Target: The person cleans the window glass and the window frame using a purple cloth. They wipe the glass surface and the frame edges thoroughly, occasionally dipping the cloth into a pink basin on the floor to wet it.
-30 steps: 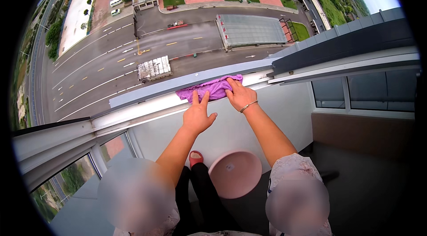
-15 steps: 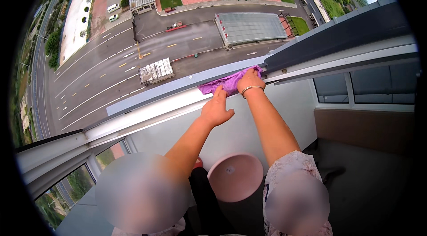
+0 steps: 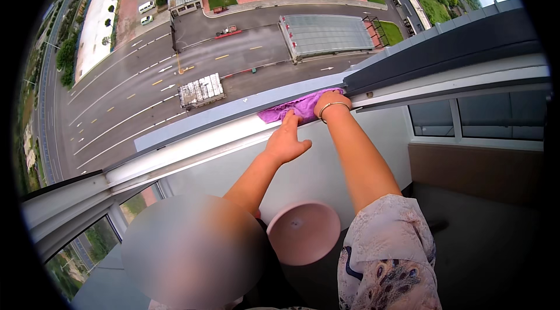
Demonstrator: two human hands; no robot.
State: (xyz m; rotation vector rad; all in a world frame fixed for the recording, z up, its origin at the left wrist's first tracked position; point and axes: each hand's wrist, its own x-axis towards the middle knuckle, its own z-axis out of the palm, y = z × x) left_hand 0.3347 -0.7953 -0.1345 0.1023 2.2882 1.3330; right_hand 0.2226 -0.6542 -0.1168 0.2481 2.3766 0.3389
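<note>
A crumpled purple cloth is spread lengthwise on the white window track, where its right end is brought close to the dark window frame. The cloth's right end is covered by the right hand, whose fingers are bent down over it; because the fingertips are hidden, it cannot be told whether the fabric is pinched or only pressed. The cloth's lower edge, farther left, is touched by the left hand, with its foremost fingers stretched forward and its thumb held wide of them. A thin bracelet is worn on the right wrist, and the right upper arm is covered by a patterned sleeve.

Beyond the track, a grey-blue outer ledge is seen running alongside. On the near side, below the track, a pale wall is shown, and a round pink basin is set on the dark floor between the forearms. Outside, far below, a marked road is overlooked, with a white-topped boxy structure and a grey-roofed canopy placed beside its lanes.
</note>
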